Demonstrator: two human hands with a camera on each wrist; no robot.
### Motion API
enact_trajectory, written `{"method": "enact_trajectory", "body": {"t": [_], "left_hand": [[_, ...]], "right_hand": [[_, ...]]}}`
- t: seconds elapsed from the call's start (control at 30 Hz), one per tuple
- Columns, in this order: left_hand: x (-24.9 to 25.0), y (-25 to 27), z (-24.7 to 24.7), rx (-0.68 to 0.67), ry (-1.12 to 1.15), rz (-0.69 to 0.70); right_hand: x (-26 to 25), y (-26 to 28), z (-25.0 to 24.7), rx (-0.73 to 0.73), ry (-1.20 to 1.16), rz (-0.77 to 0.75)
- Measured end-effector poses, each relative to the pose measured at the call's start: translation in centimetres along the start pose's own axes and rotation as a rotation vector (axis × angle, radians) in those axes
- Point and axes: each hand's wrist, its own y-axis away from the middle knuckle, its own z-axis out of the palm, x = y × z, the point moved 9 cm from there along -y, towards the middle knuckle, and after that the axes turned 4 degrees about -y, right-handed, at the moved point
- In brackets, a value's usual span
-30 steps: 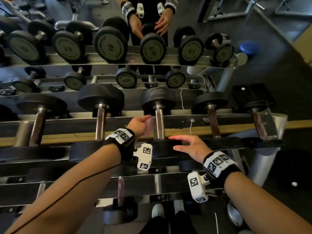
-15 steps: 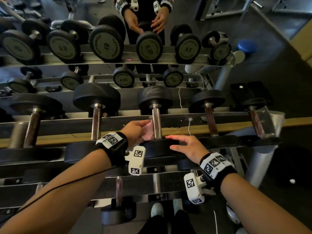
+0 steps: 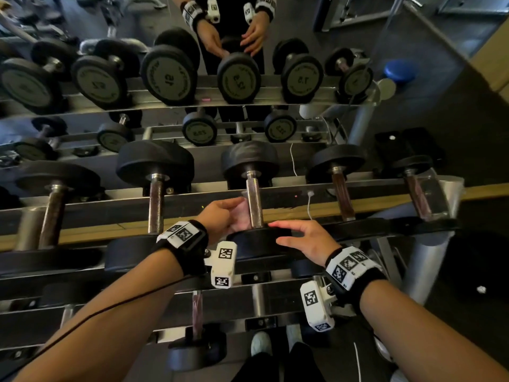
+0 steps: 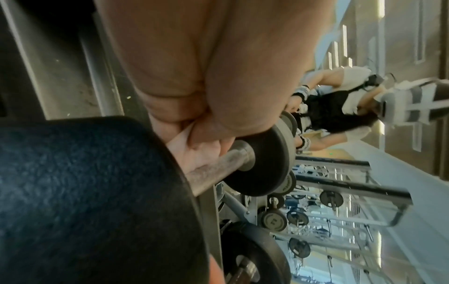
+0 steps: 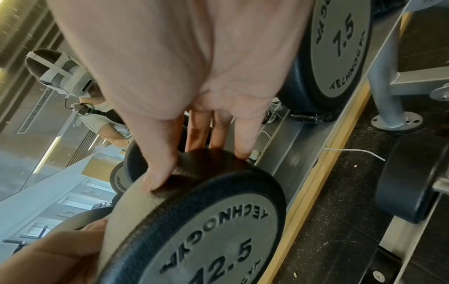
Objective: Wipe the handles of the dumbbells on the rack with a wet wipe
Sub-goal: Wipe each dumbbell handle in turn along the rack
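**Mirrored gym wall, steel rack, rubber-headed dumbbells**

A mirror (image 3: 275, 28) behind the tiered grey steel rack (image 3: 192, 199) reflects the weights and dark speckled floor (image 3: 468, 111). The 12.5 dumbbell (image 3: 254, 205) lies across the rack's top rails, its heads pebbled black rubber. The left hand (image 3: 223, 213) curls around its dull knurled metal handle (image 4: 213, 173), pinching a pale wet wipe (image 4: 179, 140) against it. The right hand (image 3: 305, 238) rests with straight fingers on the near head (image 5: 206, 211).

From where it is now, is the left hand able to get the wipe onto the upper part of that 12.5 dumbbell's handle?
Probably yes. The left hand already holds the wet wipe against the handle low down, and the bar above it is bare. The right hand rests on the near head, clear of the bar.
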Motion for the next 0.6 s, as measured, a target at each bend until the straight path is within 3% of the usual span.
{"method": "enact_trajectory", "body": {"t": [0.13, 0.27, 0.43, 0.53, 0.6], "left_hand": [[0.7, -1.5, -0.6, 0.127, 0.016, 0.027], [0.3, -1.4, 2.0, 0.014, 0.018, -0.018], [-0.5, -0.4, 1.1, -0.018, 0.013, -0.037], [-0.4, -0.6, -0.2, 0.001, 0.077, -0.012], [0.3, -1.7, -1.5, 0.082, 0.080, 0.039]], "right_hand": [[0.1, 0.1, -0.1, -0.002, 0.028, 0.010], [0.4, 0.0, -0.1, -0.001, 0.027, 0.018], [0.3, 0.0, -0.1, -0.012, -0.017, 0.006], [0.3, -0.2, -0.1, -0.016, -0.009, 0.005], [0.4, -0.2, -0.2, -0.017, -0.005, 0.010]]}}
